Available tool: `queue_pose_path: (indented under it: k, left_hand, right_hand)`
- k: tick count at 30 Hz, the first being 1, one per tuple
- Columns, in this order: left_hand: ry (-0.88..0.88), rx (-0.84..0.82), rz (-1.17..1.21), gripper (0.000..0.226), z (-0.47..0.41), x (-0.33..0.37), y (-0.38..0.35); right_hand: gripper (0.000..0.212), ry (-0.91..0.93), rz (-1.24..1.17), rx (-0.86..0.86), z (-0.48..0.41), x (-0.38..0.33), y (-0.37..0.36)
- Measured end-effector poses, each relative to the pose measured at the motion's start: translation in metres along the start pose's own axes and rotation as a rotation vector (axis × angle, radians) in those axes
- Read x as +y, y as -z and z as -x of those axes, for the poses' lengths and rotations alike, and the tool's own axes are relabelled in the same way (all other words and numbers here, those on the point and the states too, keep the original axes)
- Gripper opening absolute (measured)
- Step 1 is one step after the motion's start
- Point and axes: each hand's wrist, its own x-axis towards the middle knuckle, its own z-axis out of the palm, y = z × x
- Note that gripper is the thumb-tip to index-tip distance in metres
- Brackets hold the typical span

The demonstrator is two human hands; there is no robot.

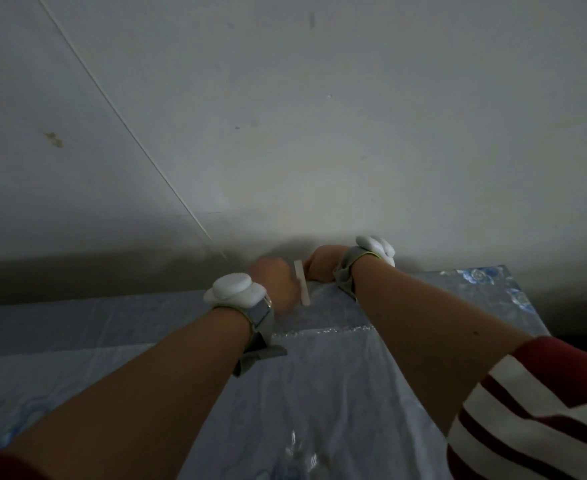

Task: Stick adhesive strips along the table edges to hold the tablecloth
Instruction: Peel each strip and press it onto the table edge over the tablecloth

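At the desk's (513, 306) far edge, both hands pinched one white adhesive strip (301, 283) over the tablecloth (319, 393); sticking remained unfinished.

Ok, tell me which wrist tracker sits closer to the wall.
The white tracker on the right wrist, up against the wall beyond the table edge; the left wrist's tracker sits nearer the camera, above the tablecloth.

We seem to be in a plain room of a home: a bench (513, 306) pushed against a bare, scuffed pale wall (319, 116), covered with a blue flower-printed tablecloth (319, 393) under clear plastic. The light is dim, and little else shows.
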Motion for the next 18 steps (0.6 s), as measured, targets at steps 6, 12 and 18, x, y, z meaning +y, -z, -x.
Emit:
queue_pose_path:
  k: [6, 12, 18]
  left_hand:
    - [-0.037, 0.491, -0.155, 0.046, 0.019, -0.054, -0.044]
    - [-0.013, 0.499, -0.145, 0.052, 0.018, -0.063, -0.052]
    - [-0.019, 0.529, -0.135, 0.051, 0.017, -0.064, -0.057]
  right_hand:
    - [0.036, 0.098, -0.171, 0.016, 0.016, -0.003, 0.005]
    - [0.036, 0.118, -0.355, 0.285, 0.018, -0.001, 0.0]
    - [0.025, 0.12, -0.236, 0.38, 0.025, -0.004, -0.009]
